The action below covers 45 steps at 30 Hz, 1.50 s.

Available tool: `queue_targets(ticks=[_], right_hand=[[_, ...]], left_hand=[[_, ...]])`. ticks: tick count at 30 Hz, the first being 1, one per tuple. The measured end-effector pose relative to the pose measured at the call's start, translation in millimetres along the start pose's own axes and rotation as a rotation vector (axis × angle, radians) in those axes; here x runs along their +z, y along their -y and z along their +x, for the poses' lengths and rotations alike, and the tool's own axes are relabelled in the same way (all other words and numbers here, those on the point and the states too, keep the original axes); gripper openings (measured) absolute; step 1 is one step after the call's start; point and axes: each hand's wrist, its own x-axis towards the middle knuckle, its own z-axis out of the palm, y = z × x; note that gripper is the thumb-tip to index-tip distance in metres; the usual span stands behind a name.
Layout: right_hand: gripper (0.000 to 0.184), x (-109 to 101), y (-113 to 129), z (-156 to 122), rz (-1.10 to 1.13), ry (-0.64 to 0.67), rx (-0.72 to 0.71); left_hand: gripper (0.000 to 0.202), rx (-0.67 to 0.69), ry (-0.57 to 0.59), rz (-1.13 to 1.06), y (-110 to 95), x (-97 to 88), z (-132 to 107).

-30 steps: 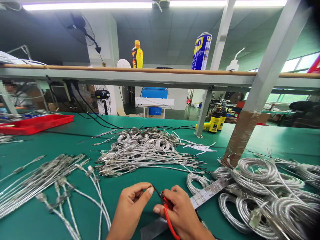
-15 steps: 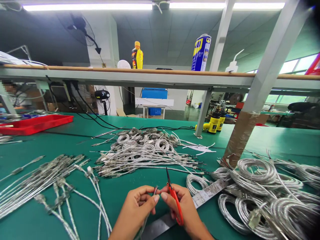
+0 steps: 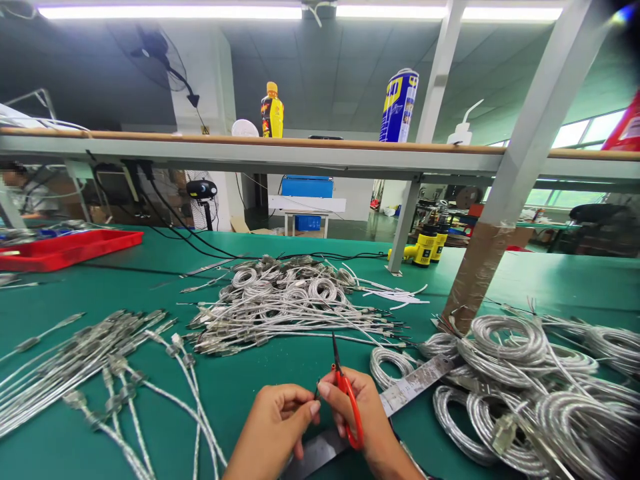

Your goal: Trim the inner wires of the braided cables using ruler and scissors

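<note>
My left hand [image 3: 277,427] is closed in a pinch around a thin dark wire end [image 3: 317,388]; the rest of that wire is hidden by the fingers. Close beside it, my right hand [image 3: 367,417] grips red-handled scissors [image 3: 356,417], their dark blades pointing up and away from me. The right thumb and forefinger come together near the same wire end. Under both hands a steel ruler [image 3: 417,387] lies slantwise on the green tabletop [image 3: 240,380]. Part of a cable [image 3: 411,460] shows by my right wrist.
A heap of clear-jacketed cables [image 3: 295,300] lies ahead, more cables [image 3: 75,367] at left, and coiled cables [image 3: 515,387] at right. A post [image 3: 475,280] rises at right. A red tray [image 3: 75,248] and a yellow heat gun [image 3: 423,250] sit farther back, under the shelf [image 3: 250,148].
My left hand has dropped slightly and turned, and fewer wire ends show above its pinch. The cable piece by my right wrist has come into view. The scissors stay in my right hand.
</note>
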Motion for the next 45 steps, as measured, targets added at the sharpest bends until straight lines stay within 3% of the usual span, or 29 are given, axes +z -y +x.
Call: queue_targets(ticks=[4,8,10,13,17,20,25,29,35,45], right_hand=[[0.035,-3.6,1.3,1.5,-0.104,-0.077,-0.04],[0.016,-12.6,4.6,2.7,-0.69,-0.279,-0.293],[0.008,-16.2,3.5,3.7,-0.977,-0.267,-0.387],[0.025,-18.6,-0.8,5.7,-1.112,-0.173,-0.424],[0.036,-17.8,-0.1,4.5,-1.057,-0.103,-0.448],[0.03,-11.8,7.5,-1.8,-0.963,-0.1,-0.487],[0.015,11.1,9.5,-14.0,-0.492,0.212,-0.422],[0.016,25.2,-2.8,-13.6,-0.216,0.158,-0.291],[0.02,31.8,-10.7,-10.9,-0.241,0.11,-0.249],[0.012,32.2,-12.4,-14.4,-0.359,0.129,-0.321]], left_hand=[[0.029,0.028,-0.012,0.059,-3.6,-4.3,-1.3],[0.028,0.043,-0.047,0.072,-6.5,-7.2,-1.4],[0.029,0.048,-0.047,0.079,-5.9,-6.5,-1.4],[0.03,0.057,-0.05,0.082,-3.3,-4.4,-1.7],[0.029,0.093,-0.074,0.056,-0.7,-4.1,-2.1],[0.029,0.131,-0.146,0.029,-0.5,-6.5,-1.6],[0.025,0.203,-0.187,-0.056,-1.3,-10.2,-0.1],[0.017,0.236,-0.177,-0.126,-2.2,-8.9,-0.7],[0.02,0.137,-0.17,-0.168,1.8,-5.5,-3.1],[0.018,0.132,-0.126,-0.276,-4.6,-6.1,-3.9]])
